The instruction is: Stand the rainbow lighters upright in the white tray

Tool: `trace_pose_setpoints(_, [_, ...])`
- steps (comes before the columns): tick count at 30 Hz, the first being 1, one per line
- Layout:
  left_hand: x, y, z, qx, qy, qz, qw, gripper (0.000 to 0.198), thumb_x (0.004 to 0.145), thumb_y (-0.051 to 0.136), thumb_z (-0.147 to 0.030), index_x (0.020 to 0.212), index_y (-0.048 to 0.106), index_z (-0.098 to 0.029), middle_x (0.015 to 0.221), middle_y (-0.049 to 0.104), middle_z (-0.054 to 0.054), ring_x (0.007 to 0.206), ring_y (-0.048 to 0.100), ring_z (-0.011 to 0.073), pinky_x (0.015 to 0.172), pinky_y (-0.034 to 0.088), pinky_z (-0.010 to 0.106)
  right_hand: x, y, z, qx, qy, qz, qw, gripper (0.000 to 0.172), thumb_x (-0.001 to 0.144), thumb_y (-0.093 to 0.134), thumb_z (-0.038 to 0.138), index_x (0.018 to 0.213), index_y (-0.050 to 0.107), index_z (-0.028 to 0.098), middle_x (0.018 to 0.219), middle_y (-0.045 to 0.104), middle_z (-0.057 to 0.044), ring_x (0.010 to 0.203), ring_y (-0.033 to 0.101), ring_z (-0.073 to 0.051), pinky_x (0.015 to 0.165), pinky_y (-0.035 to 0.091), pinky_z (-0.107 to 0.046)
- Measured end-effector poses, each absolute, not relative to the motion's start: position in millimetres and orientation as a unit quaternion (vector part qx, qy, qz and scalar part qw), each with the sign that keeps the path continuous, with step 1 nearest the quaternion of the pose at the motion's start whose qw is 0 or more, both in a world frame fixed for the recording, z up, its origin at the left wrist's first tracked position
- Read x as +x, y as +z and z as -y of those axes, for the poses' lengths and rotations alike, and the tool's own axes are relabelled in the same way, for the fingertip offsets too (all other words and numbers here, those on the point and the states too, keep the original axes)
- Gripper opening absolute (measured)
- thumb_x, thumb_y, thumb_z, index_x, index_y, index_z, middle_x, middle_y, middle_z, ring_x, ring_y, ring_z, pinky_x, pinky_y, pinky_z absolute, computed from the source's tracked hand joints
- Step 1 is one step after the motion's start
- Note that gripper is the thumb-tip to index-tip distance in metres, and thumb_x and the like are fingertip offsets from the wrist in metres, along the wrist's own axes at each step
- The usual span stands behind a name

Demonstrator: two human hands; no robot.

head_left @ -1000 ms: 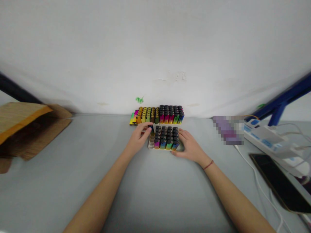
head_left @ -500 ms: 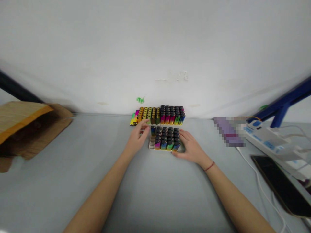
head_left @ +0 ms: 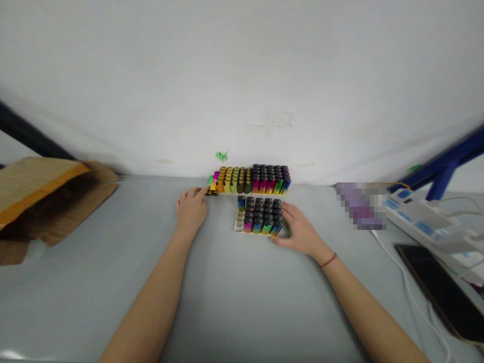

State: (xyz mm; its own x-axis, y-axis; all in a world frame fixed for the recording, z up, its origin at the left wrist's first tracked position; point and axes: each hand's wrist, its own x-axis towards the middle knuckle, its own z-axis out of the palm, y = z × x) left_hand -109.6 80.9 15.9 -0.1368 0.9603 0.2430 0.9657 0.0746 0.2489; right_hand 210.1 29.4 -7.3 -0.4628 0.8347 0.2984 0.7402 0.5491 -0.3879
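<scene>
A white tray (head_left: 239,227) stands on the grey table, holding rows of black-topped, colourful lighters (head_left: 267,225). Its left column has one lighter (head_left: 241,203) at the back and bare slots in front. My right hand (head_left: 298,229) rests around the tray's right side, thumb at the front corner, fingers at the back. My left hand (head_left: 191,207) is at the left end of the back row, its fingertips by a few loose yellow and pink lighters (head_left: 214,187). Whether it grips one is unclear. Behind the tray stand yellow-topped lighters (head_left: 233,180) and more black-topped ones (head_left: 270,180).
An open brown paper bag (head_left: 56,201) lies at the left. On the right are a pixelated purple object (head_left: 357,206), a white power strip (head_left: 419,219) with cables and a dark phone (head_left: 438,287). A white wall (head_left: 242,91) rises behind the table.
My left hand has moved left, away from the tray's left side, to the loose lighters at the row's end. My right hand stays at the tray. The view has shifted slightly.
</scene>
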Motion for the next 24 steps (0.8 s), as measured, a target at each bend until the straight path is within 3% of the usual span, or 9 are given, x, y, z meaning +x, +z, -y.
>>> trace_pose_setpoints(8, [-122.6,20.6,-77.7,-0.601,-0.219,0.767,0.047,0.034,0.088,0.045,-0.03,0.103,0.073,-0.017,0.106,0.069,0.016,0.098,0.061,0.0324,0.085,0.048,0.044,210.6,-8.0,-29.2,-0.465,0.104,0.849,0.231,0.078,0.077,0.068,0.058,0.136,0.049,0.011,0.141,0.053,-0.021,0.137,0.041,-0.037,0.116,0.031,-0.058])
trace_pose_setpoints(12, [-125.3,14.6,-80.4,-0.608,-0.246,0.752,0.062,0.036,0.088,0.051,-0.04,0.108,0.071,-0.018,0.111,0.067,0.017,0.102,0.058,0.0339,0.087,0.046,0.046,210.5,-8.3,-28.6,-0.462,0.107,0.847,0.24,0.077,0.078,0.067,0.059,0.139,0.047,0.015,0.141,0.053,-0.019,0.138,0.041,-0.037,0.115,0.031,-0.059])
trace_pose_setpoints(17, [-124.7,9.2,-82.7,-0.614,-0.232,0.754,0.021,0.031,0.089,0.051,-0.035,0.107,0.068,-0.017,0.108,0.064,0.018,0.102,0.059,0.034,0.088,0.047,0.047,210.3,-7.2,-28.9,-0.463,0.105,0.848,0.236,0.077,0.078,0.068,0.058,0.137,0.049,0.012,0.141,0.053,-0.02,0.137,0.042,-0.037,0.115,0.032,-0.058])
trace_pose_setpoints(21, [-126.6,9.4,-84.8,-0.584,-0.34,0.737,-0.003,0.036,0.088,0.048,-0.027,0.119,0.057,-0.012,0.117,0.057,0.021,0.105,0.059,0.0316,0.091,0.047,0.045,210.1,-6.8,-29.3,-0.463,0.101,0.85,0.231,0.078,0.078,0.068,0.057,0.136,0.05,0.009,0.141,0.052,-0.022,0.136,0.042,-0.037,0.115,0.032,-0.056])
trace_pose_setpoints(24, [-122.8,11.3,-85.6,-0.559,-0.442,0.701,-0.038,0.027,0.093,0.038,-0.03,0.104,0.058,-0.015,0.099,0.061,0.015,0.098,0.06,0.0268,0.091,0.047,0.041,209.9,-7.1,-29.2,-0.464,0.101,0.849,0.233,0.078,0.078,0.068,0.057,0.137,0.049,0.01,0.141,0.052,-0.021,0.136,0.042,-0.037,0.115,0.033,-0.057])
